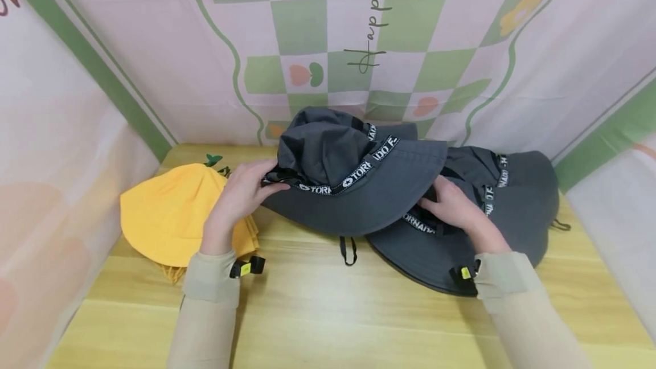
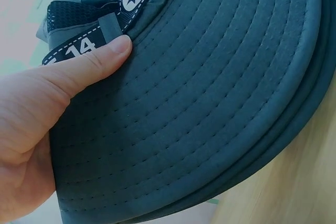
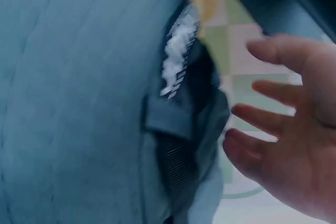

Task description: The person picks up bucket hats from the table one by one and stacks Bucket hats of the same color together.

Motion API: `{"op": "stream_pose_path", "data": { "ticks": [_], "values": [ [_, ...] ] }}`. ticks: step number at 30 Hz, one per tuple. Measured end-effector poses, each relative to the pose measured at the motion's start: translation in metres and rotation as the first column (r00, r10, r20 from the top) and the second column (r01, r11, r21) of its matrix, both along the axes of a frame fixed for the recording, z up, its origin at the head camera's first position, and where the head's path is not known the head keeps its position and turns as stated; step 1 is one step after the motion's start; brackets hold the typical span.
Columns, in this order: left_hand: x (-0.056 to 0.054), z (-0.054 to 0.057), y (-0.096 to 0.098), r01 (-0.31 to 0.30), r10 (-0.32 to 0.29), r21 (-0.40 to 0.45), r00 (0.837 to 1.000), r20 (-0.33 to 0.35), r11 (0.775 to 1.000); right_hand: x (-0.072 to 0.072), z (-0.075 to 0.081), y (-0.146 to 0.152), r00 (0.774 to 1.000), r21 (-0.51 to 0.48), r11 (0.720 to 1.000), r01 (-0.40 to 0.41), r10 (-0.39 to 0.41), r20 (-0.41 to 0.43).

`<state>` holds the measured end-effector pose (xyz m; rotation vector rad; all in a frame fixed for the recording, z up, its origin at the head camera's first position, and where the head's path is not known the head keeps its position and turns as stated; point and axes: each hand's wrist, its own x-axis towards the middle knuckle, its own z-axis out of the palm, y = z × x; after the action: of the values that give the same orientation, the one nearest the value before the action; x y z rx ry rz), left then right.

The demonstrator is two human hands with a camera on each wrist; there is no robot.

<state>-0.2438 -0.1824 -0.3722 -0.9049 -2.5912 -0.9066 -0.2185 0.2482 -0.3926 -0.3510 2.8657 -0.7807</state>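
Observation:
My left hand (image 1: 238,192) grips the left side of a dark grey brimmed hat (image 1: 338,209) with a lettered black band. In the left wrist view, the thumb lies on top beside the band, and further brim edges (image 2: 294,132) show beneath the upper brim. What the left fingers do underneath is hidden. Close to that hat's right edge is my right hand (image 1: 453,201), above more dark grey hats (image 1: 517,226) on the table. The right wrist view shows its fingers (image 3: 268,119) spread, with no hat between them; a blurred brim (image 3: 94,98) fills the left.
A pile of yellow hats (image 1: 174,204) lies on the wooden table (image 1: 307,312) at the left, with yellow cords hanging from it. A black cord loop (image 1: 349,252) hangs below the grey hat. Patterned cloth (image 1: 302,27) stands behind the table and at both sides.

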Motion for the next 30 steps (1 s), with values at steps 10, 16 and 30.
{"op": "stream_pose_path", "data": {
  "ticks": [10, 16, 30],
  "values": [
    [0.0, 0.0, 0.002, -0.072, 0.074, -0.042, 0.996, 0.051, 0.996, -0.017, -0.017, 0.007, 0.994, 0.211, 0.972, 0.107, -0.105, -0.023],
    [0.001, 0.004, 0.002, -0.13, 0.14, -0.103, 0.985, 0.103, 0.986, -0.018, -0.018, 0.006, 0.996, 0.321, 0.943, 0.092, -0.087, -0.029],
    [-0.001, 0.0, 0.006, -0.013, 0.032, -0.11, 0.985, 0.167, 0.994, 0.009, 0.009, 0.018, 0.997, 0.121, 0.993, 0.004, 0.005, -0.075]
  ]
}}
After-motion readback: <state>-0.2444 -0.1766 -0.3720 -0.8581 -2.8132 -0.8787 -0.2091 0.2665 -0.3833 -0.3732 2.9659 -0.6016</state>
